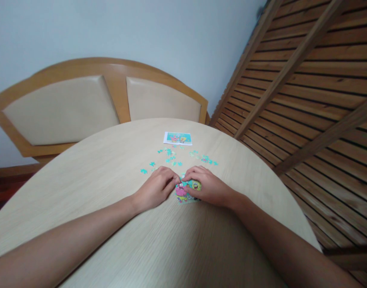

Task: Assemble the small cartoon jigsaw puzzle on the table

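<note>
A partly assembled jigsaw puzzle [183,193] lies flat on the table, with a pink cartoon figure on its left and a yellow one on its right. At its upper left edge, my left hand [158,185] has thumb and forefinger pinched together on what looks like a small puzzle piece, mostly hidden by the fingertips. My right hand [209,186] rests over the puzzle's right side, its thumb and forefinger apart and curved around the yellow figure. That hand covers part of the puzzle's right edge.
Loose puzzle pieces [169,152] lie scattered beyond my hands, with more pieces [206,159] to the right. Behind them is a picture card [178,138]. The round wooden table [96,168] meets a cushioned bench [159,96] at the back; a slatted wooden panel [291,84] stands right.
</note>
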### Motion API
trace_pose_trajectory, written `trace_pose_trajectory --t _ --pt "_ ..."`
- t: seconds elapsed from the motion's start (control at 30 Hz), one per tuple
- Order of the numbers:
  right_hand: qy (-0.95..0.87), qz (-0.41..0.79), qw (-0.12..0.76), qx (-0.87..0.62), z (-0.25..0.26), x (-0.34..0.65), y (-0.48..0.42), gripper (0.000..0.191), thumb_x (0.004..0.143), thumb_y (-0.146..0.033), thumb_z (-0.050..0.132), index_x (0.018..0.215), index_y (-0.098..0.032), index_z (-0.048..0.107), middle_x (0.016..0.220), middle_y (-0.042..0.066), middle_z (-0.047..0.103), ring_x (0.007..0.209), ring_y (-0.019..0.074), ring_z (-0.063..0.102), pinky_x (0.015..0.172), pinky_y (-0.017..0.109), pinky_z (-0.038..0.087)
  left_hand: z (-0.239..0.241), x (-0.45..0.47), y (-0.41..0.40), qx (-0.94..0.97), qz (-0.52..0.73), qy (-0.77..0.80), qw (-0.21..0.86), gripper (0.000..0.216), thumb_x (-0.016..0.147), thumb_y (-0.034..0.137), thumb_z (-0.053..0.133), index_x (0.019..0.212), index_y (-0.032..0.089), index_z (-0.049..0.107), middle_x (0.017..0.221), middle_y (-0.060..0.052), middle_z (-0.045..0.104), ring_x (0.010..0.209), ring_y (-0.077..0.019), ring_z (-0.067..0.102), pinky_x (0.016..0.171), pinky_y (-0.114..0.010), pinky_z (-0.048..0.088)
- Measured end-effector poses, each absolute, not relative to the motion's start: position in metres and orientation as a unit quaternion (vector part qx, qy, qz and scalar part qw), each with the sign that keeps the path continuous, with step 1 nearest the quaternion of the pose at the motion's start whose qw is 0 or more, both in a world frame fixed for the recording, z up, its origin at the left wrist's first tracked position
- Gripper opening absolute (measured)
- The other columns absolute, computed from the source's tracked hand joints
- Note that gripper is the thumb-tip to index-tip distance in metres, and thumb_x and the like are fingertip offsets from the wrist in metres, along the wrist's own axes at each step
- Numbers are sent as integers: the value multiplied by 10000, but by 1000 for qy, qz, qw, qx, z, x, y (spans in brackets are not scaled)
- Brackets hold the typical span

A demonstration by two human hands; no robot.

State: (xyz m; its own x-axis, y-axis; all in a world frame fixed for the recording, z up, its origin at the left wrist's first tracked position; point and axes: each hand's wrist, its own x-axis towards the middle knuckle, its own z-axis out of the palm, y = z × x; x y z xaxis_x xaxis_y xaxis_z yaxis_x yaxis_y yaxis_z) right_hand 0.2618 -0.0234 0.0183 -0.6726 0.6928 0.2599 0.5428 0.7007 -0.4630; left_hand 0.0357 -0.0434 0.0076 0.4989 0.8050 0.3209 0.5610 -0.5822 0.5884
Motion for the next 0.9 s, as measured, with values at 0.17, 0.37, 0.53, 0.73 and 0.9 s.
trace_pose_trajectory --t 0.17,0.37,0.53,0.73,0.9 --pt "-896 177 210 -348 20 261 -24 185 872 -297 727 1036 -212 717 1089 80 680 1068 247 616 972 410 474 7 34 -43 845 297 397 200 178 997 265 542 893 200 671 887 -39 691 913 -208 603 890 -355 439" --pt "-897 179 215 -343 18 262 -23 195 872 -322 734 1025 -202 721 1074 80 684 1055 246 619 964 412 473 5 34 -42 848 300 393 192 102 958 228 605 917 209 696 892 -31 693 931 -211 603 914 -368 432" --pt "-897 177 219 -341 17 262 -23 201 870 -320 735 1030 -199 720 1077 81 683 1056 247 617 970 416 472 5 34 -42 849 299 392 189 80 946 216 625 927 214 703 895 -26 693 938 -212 602 919 -376 431" --pt "-896 179 219 -343 18 262 -23 196 869 -319 738 1029 -207 718 1082 79 684 1060 247 617 967 414 472 5 32 -42 854 300 383 183 71 945 200 632 935 212 702 915 -23 699 942 -205 607 926 -374 432" --pt "-896 177 213 -348 19 262 -24 197 870 -319 737 1032 -209 719 1081 81 685 1061 249 616 966 417 469 5 33 -42 859 293 384 171 72 943 192 638 941 217 706 945 -22 712 969 -212 609 929 -382 435"
